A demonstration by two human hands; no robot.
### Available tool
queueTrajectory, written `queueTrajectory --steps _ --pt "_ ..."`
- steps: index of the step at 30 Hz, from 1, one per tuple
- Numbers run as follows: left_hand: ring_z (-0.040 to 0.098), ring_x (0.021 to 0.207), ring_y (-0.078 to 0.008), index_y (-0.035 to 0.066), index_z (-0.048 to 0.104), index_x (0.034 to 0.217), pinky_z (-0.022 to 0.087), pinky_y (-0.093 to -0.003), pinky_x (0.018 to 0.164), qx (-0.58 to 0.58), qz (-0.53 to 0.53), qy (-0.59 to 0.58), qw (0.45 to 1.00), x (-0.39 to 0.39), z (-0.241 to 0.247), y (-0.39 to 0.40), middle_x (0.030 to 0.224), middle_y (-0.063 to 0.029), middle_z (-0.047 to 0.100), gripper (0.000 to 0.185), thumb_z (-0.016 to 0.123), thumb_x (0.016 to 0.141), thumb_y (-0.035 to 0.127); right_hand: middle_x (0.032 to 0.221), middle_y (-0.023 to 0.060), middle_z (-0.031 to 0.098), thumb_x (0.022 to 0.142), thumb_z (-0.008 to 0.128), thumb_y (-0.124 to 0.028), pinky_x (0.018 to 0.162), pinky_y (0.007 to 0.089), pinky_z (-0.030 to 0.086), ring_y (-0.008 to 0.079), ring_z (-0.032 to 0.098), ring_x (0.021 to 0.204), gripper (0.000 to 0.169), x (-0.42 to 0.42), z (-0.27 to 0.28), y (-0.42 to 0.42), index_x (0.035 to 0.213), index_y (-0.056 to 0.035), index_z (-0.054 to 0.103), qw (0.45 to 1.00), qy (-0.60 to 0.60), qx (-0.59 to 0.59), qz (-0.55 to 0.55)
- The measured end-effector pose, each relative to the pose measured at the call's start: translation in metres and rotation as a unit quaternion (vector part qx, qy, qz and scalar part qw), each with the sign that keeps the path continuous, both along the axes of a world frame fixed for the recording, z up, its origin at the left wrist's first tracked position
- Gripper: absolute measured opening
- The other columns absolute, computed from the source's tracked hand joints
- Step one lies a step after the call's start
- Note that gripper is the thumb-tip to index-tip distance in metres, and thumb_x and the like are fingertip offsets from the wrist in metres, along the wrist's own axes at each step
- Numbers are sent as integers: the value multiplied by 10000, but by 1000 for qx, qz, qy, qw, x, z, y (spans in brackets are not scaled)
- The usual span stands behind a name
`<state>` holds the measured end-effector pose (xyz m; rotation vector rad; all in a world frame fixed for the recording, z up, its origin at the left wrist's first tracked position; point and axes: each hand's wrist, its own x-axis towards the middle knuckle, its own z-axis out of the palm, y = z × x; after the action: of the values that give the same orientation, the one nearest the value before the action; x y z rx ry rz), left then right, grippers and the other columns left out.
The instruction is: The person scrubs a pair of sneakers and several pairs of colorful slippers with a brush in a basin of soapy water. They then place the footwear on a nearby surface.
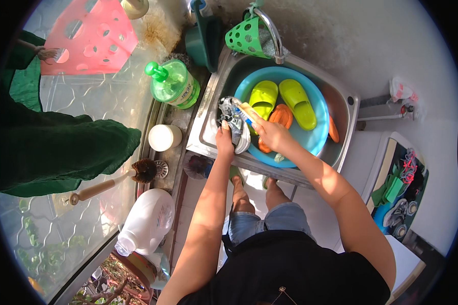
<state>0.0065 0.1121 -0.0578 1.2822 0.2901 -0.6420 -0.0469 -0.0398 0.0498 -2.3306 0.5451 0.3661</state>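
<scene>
My left hand (225, 143) grips a grey and white sneaker (235, 126) over the left part of a stainless steel sink (204, 133). In my right hand (273, 133) is a scrub brush (248, 111) with a pale back and blue-and-white bristles, held against the sneaker's side. Under my hands a blue plastic basin (318, 99) with water sits in the sink. Two yellow-green clogs (298, 105) and orange footwear (281, 115) lie in it. Another orange piece (333, 129) leans between basin and sink wall.
A curved metal faucet (273, 28) carries a green perforated basket (244, 38). Along the left ledge stand a green pump bottle (175, 85), a white tub (165, 137), a round brush (144, 171) and a white jug (152, 221). Dark green cloth (68, 148) hangs at left; a white appliance (366, 152) stands right.
</scene>
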Motion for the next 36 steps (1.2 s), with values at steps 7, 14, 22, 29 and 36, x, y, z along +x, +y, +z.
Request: queueTrajectory --steps 7,14,22,29,36 --pt "546 881 -146 -33 533 1111 443 -293 794 108 -48 -70 991 -2 -6 -7 1001 -76 594 544 439 955 480 931 236 637 944 410 -403 791 459 477 400 612 861 419 67 -80 -18 1330 -251 476 992 -113 14 -51" --pt "501 804 -110 -16 560 1053 429 -266 741 149 -47 -110 982 -5 -7 -5 914 -42 588 474 430 973 432 896 238 640 946 407 -389 775 465 482 396 619 847 438 9 -26 -9 1364 -259 423 1000 -12 -21 8" --pt "505 810 -127 -28 564 1059 431 -286 749 130 -30 -108 985 -4 9 -8 912 -70 596 488 428 973 433 826 225 635 954 410 -387 671 465 483 406 612 734 452 12 -43 -3 1381 -239 398 995 -100 13 -7" --pt "510 815 -151 -53 556 1052 433 -294 758 217 -55 -120 967 -3 4 -9 920 -90 596 519 427 970 442 837 231 646 943 408 -401 736 476 492 398 626 783 457 40 -38 5 1370 -237 406 997 -52 10 -58" --pt "537 941 -209 -56 515 1178 410 -324 860 145 -14 -139 980 -5 -2 -4 1041 -141 599 479 426 978 370 941 195 656 937 419 -431 707 486 478 403 622 826 571 -11 -50 -24 1451 -293 212 998 -42 -5 -53"
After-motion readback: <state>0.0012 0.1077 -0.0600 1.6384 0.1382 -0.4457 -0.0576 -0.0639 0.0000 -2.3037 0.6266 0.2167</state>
